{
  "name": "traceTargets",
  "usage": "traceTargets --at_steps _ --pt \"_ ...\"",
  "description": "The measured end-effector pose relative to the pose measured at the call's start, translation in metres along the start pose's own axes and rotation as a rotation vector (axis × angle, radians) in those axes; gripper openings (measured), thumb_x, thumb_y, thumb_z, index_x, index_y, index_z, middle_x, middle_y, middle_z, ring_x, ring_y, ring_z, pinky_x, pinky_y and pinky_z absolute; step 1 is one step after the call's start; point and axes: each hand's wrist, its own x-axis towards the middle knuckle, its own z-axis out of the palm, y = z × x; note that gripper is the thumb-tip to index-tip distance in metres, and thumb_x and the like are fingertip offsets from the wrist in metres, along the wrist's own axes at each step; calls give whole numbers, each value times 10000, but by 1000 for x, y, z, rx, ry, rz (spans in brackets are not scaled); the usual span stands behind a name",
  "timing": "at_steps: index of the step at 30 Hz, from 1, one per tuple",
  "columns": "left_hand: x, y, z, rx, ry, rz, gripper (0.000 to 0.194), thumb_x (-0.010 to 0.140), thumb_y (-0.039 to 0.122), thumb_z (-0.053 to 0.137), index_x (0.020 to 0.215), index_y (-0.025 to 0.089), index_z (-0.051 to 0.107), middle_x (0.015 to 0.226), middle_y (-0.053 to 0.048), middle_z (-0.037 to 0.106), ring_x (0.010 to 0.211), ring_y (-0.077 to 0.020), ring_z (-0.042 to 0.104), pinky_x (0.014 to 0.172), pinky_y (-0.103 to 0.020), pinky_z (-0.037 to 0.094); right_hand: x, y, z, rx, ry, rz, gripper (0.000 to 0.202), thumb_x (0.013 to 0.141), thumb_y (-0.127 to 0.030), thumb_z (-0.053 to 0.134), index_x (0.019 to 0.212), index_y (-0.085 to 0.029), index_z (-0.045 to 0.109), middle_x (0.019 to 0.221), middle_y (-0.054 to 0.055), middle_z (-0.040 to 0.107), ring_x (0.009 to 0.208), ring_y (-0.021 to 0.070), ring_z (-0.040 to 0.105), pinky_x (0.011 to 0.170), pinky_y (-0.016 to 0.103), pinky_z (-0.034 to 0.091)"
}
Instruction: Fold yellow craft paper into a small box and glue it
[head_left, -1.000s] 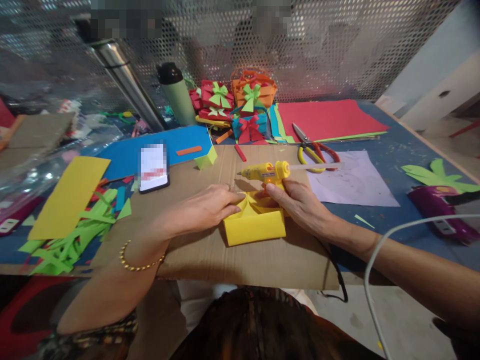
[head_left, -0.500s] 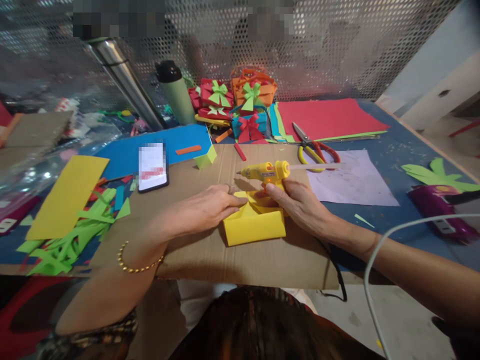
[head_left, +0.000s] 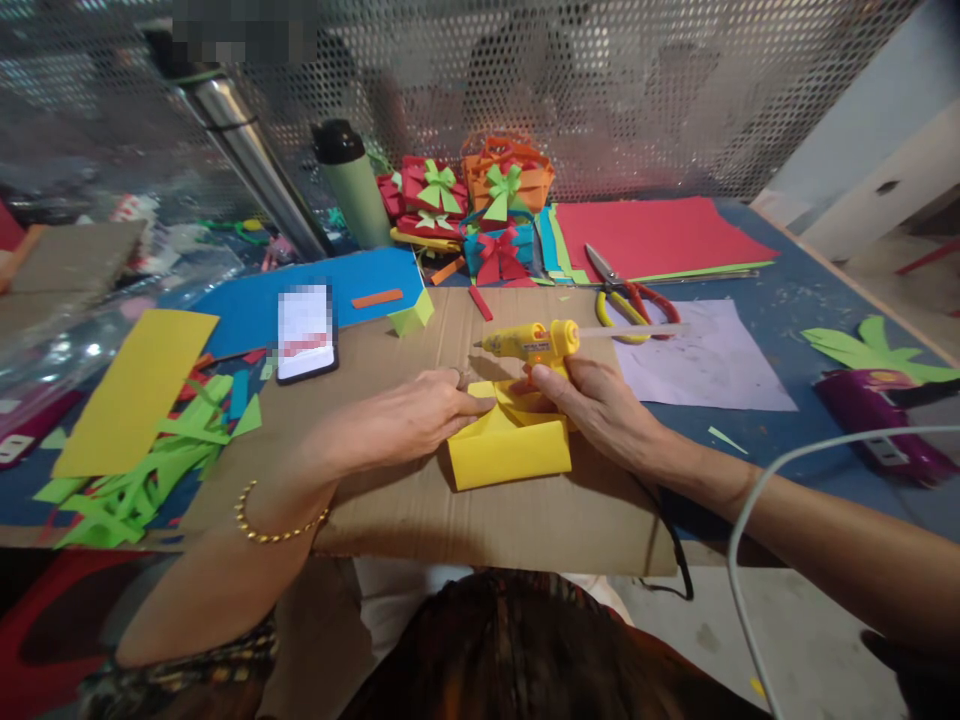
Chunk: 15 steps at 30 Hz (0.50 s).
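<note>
A folded yellow paper box (head_left: 511,457) rests on the brown cardboard sheet (head_left: 420,525) in front of me. My left hand (head_left: 424,415) is closed on the box's left rear side, fingers pressed on its folds. In my right hand (head_left: 604,405) is a yellow glue gun (head_left: 536,342), gripped by its handle just behind the box. Its nozzle points left, above the box's far edge, and a clear glue stick (head_left: 637,330) juts out of its back. Part of the handle and some right fingers are hidden.
Behind the glue gun lie scissors (head_left: 626,300) and a pale purple sheet (head_left: 705,355). A phone (head_left: 306,335) and green paper scraps (head_left: 187,450) are on the left. Small paper bags with bows (head_left: 499,255) and bottles (head_left: 356,190) stand at the back. A white cable (head_left: 750,520) crosses my right forearm.
Almost nothing differs. Both hands, the glue gun and the yellow paper box keep nearly the same positions.
</note>
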Motion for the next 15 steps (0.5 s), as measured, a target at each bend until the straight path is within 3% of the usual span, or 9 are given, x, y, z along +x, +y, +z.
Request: traceTargets --at_steps 7,10,15 --pt "4 -3 -4 -33 60 1 295 1015 283 498 1020 220 787 897 -58 700 842 -188 640 778 -298 451 -1 -2 0 2 9 -28 541 953 -664 498 918 -169 714 996 133 794 895 261 743 739 353 569" --pt "8 -1 1 -52 113 14 304 1019 241 470 1139 225 748 990 -69 724 928 -204 658 828 -308 465 0 -1 0 12 2 -35 561 952 -679 486 934 -166 713 977 131 788 873 256 740 714 345 567" --pt "11 -6 16 -40 88 35 426 1068 251 359 1404 304 614 1074 -70 682 976 -199 649 854 -311 467 0 1 1 3 18 -28 608 940 -725 480 925 -164 713 948 139 779 850 257 737 696 342 576"
